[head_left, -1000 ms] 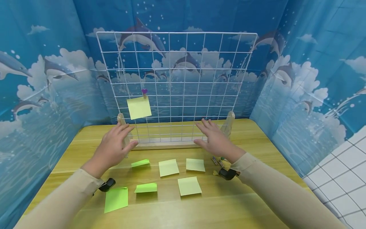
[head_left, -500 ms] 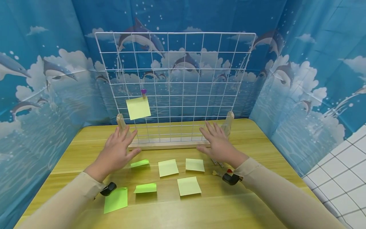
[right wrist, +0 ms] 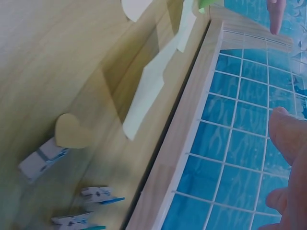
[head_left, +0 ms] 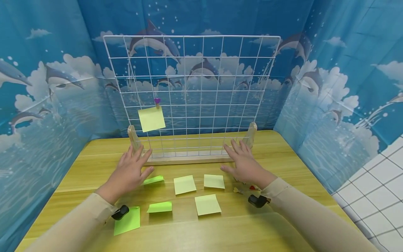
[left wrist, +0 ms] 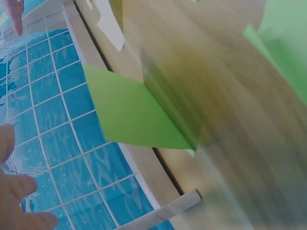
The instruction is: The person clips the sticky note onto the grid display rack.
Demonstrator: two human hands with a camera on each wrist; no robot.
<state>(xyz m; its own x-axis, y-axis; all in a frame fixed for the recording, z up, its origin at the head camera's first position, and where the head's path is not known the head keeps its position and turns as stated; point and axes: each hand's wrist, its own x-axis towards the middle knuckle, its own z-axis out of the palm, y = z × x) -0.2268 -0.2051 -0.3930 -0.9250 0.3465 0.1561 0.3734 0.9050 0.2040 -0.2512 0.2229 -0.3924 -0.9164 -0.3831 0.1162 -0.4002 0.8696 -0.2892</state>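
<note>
Both hands hang in front of a white wire grid panel (head_left: 192, 36), their fingers spread and holding nothing. My left hand (head_left: 128, 173) is near the left foot of the panel's wooden base (head_left: 189, 161), overlapping a green sticky note (head_left: 153, 180). My right hand (head_left: 248, 168) is by the base's right end, over several small clothespins it partly hides. Among those are a yellow heart clothespin (right wrist: 72, 132) and a red heart clothespin (head_left: 253, 188). One pale yellow sticky note (head_left: 151, 119) hangs on the grid's left side by a purple heart clothespin (head_left: 157, 101).
On the wooden table (head_left: 176, 238) lie three pale yellow notes (head_left: 184, 184) in the middle, and two more green notes (head_left: 159, 207) nearer the front. Some notes curl up from the tabletop. A blue dolphin-print curtain (head_left: 47, 105) surrounds the back and sides.
Both hands have drawn back slightly from the grid toward the body, the right one also shifting a little right. The notes and grid stay as they were.
</note>
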